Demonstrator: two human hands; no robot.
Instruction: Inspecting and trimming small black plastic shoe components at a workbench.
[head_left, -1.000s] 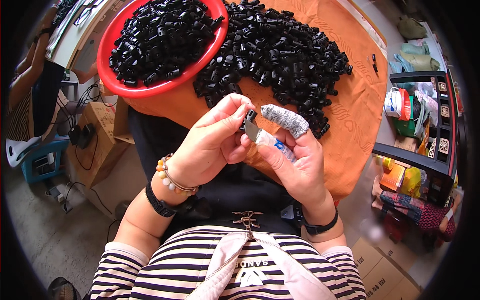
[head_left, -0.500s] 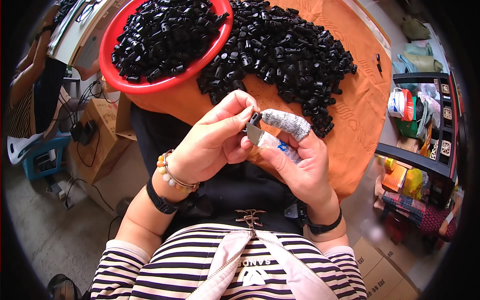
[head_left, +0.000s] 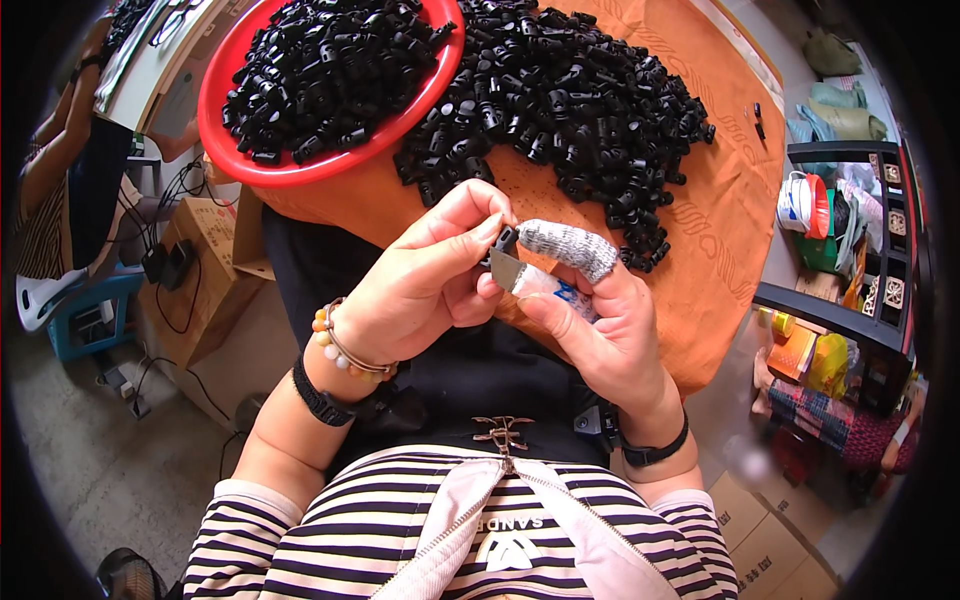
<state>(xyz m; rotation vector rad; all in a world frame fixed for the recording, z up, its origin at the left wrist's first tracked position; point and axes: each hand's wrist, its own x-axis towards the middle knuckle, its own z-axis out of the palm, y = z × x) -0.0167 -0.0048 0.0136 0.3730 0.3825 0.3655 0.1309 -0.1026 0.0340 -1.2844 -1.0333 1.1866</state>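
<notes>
The left hand pinched a small black part near the edge of the orange-covered table while the right hand grasped a wrap-handled blade right beside it; the part looked light, stiff and slick, best held by its sides.

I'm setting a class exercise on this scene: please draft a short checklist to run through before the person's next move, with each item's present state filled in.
1. Small black plastic part pinched in the left hand: ok.
2. White handle with a blue mark, attached to a flat grey metal blade, gripped by the right hand: ok.
3. Grey knitted finger cover on the right index finger: ok.
4. Left fingers covered near the blade: not ok, they are bare.
5. Blade edge touching the part: cannot tell, they overlap in this view.
</notes>
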